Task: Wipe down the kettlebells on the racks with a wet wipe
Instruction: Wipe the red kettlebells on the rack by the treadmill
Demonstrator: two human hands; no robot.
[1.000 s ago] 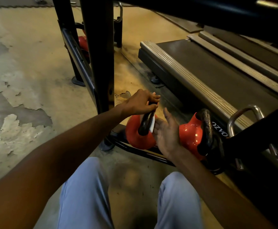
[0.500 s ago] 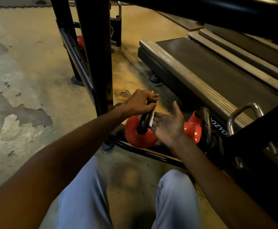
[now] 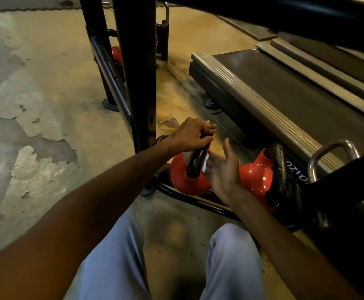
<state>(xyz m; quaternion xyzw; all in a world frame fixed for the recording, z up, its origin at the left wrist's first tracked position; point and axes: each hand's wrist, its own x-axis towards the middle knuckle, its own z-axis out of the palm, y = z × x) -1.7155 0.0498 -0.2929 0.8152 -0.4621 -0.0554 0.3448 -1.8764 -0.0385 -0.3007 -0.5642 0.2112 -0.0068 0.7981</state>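
A red kettlebell (image 3: 185, 184) with a black handle (image 3: 195, 162) sits on the low rack rail (image 3: 200, 200). My left hand (image 3: 189, 135) is closed around the top of that handle. A white wet wipe (image 3: 206, 163) hangs along the handle below this hand, and a bit of white shows at its fingertips. My right hand (image 3: 223, 168) is open, palm up, with its fingertips at the wipe's lower end. A second red kettlebell (image 3: 255, 176) stands just right of my right hand. A third one (image 3: 116, 55) shows far back, partly hidden by the rack.
A black rack upright (image 3: 137, 72) rises just left of my left hand. A treadmill deck (image 3: 284, 94) lies to the right. A chrome handle (image 3: 332, 151) sticks up past the second kettlebell. The peeling concrete floor (image 3: 36, 105) spreads left. My knees (image 3: 116, 267) are at the bottom.
My right hand has turned from upright beside the handle to palm up, with its fingers under the wipe. My left hand has kept its grip on the handle.
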